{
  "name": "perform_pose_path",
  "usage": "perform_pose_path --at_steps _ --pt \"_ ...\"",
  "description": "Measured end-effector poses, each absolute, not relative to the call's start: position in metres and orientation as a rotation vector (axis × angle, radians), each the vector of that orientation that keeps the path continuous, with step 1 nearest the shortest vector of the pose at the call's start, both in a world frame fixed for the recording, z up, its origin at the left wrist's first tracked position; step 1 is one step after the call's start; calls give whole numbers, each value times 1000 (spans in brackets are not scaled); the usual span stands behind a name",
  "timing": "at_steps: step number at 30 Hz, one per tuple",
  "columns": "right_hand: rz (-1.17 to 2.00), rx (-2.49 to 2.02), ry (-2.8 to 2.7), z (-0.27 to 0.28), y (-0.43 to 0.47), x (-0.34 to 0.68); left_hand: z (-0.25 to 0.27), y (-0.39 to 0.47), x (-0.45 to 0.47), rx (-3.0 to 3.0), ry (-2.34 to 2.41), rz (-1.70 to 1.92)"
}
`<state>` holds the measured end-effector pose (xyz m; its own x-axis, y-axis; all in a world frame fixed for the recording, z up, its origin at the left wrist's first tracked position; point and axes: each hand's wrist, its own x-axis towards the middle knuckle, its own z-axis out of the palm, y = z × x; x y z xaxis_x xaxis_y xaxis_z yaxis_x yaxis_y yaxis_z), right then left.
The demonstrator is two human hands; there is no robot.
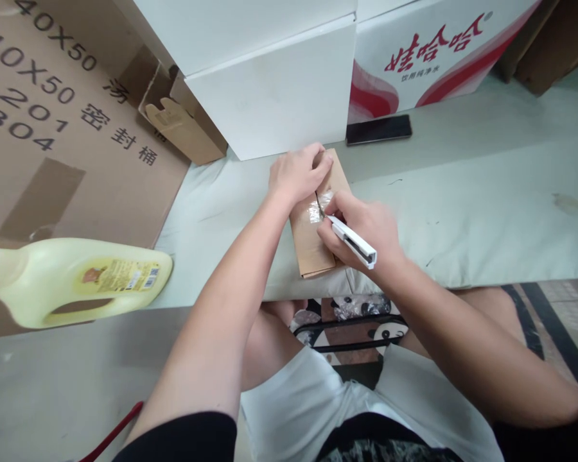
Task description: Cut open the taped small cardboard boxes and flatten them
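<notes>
A small flat brown cardboard box [313, 247] lies on the pale green covered surface in front of me. Clear tape [315, 212] crosses the seam on its top. My left hand [298, 170] grips the far end of the box, fingers curled over its top. In my right hand [366, 224] is a white box cutter [354, 242], pinched near its front end. Its tip meets the box at the taped seam, and the back of its handle points toward me. Part of the box's right side is hidden under my right hand.
White cartons [279, 90] stand just behind the box, one with red lettering [433, 51]. A black phone [378, 129] lies before them. To the left are a large printed carton [77, 173], a small open carton [187, 128] and a yellow bottle [125, 276] with a handle.
</notes>
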<state>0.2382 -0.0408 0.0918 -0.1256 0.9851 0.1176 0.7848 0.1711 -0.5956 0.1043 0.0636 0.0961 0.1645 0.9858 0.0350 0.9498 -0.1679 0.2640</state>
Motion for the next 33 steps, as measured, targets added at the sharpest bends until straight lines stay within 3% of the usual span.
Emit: perform_pose_path --at_steps 19,26,29,33 --pt "683 -1597 -2029 101 -39 247 98 65 107 2192 1903 302" --pt "770 -1315 -1824 117 -62 278 98 66 109 2190 1933 331" --pt "641 -1285 -1645 120 -64 294 93 72 106 2126 1862 528" --pt "467 -1391 -1543 93 -35 314 80 86 89 1843 1713 1132"
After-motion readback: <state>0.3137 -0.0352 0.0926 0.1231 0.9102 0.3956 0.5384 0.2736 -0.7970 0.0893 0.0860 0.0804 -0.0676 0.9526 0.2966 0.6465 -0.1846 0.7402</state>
